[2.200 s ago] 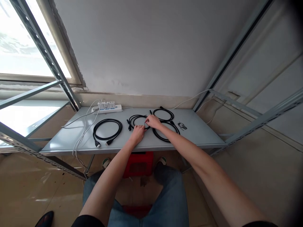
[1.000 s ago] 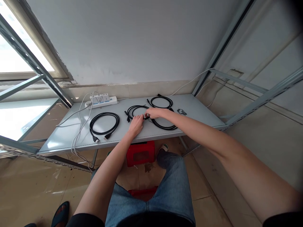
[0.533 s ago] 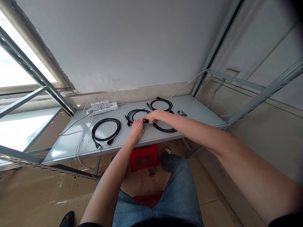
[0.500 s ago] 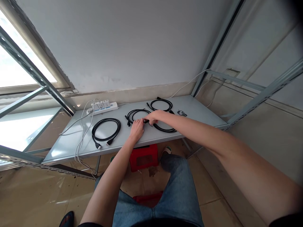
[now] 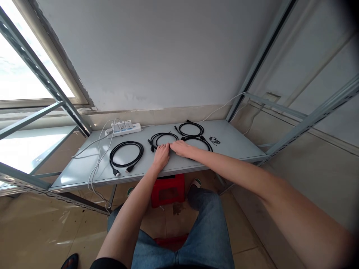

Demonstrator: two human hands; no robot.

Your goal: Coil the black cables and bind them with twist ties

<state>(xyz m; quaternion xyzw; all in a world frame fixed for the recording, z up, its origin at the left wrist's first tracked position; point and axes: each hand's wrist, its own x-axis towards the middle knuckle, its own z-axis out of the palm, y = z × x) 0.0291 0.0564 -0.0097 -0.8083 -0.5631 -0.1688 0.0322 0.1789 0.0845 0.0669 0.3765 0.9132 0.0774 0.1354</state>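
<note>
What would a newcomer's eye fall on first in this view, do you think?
Probably the left hand and right hand, close together at the front of the second coil from the left. Next, perhaps, the bright red box below the shelf, between the feet. The white power strip also stands out at the back left.

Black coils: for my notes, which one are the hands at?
Second coil from the left: only it has both left hand and right hand at its near edge.
</note>
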